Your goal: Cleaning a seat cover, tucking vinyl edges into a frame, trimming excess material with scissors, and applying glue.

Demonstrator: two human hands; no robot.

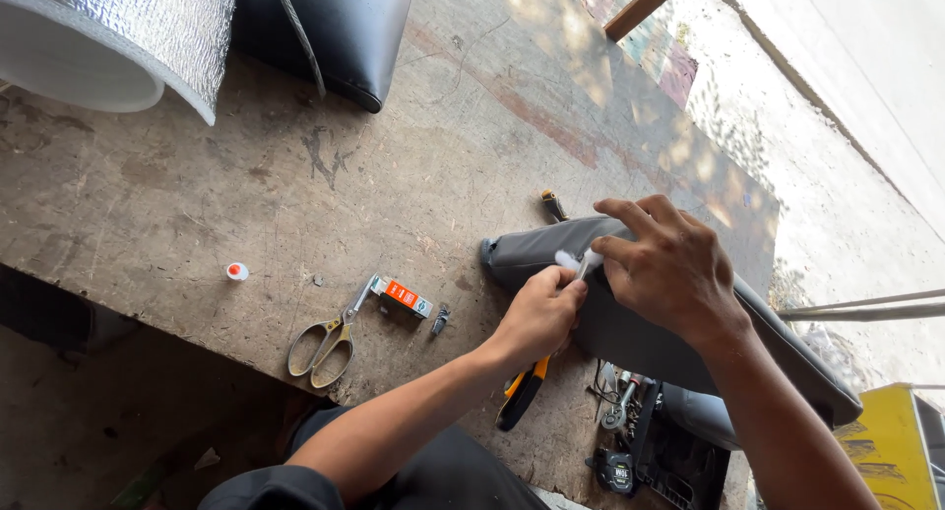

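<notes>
A long grey padded panel (pixel 630 323) lies across the right part of a worn wooden worktable (pixel 295 175). My left hand (pixel 539 315) pinches a small white tuft (pixel 568 261) at the panel's upper face. Pressed on the panel beside it, my right hand (pixel 669 269) holds a small white tube (pixel 590 263) between thumb and forefinger, its tip touching the tuft. A yellow and black utility knife (pixel 522 390) lies under my left wrist.
Scissors (pixel 330 341) with gold handles, a small orange and white box (pixel 404 297), a small metal piece (pixel 440 320) and a red and white cap (pixel 237 271) lie on the table. A silver foil roll (pixel 148 28) and black cushion (pixel 345 28) sit at the back. Tools (pixel 640 441) rest below.
</notes>
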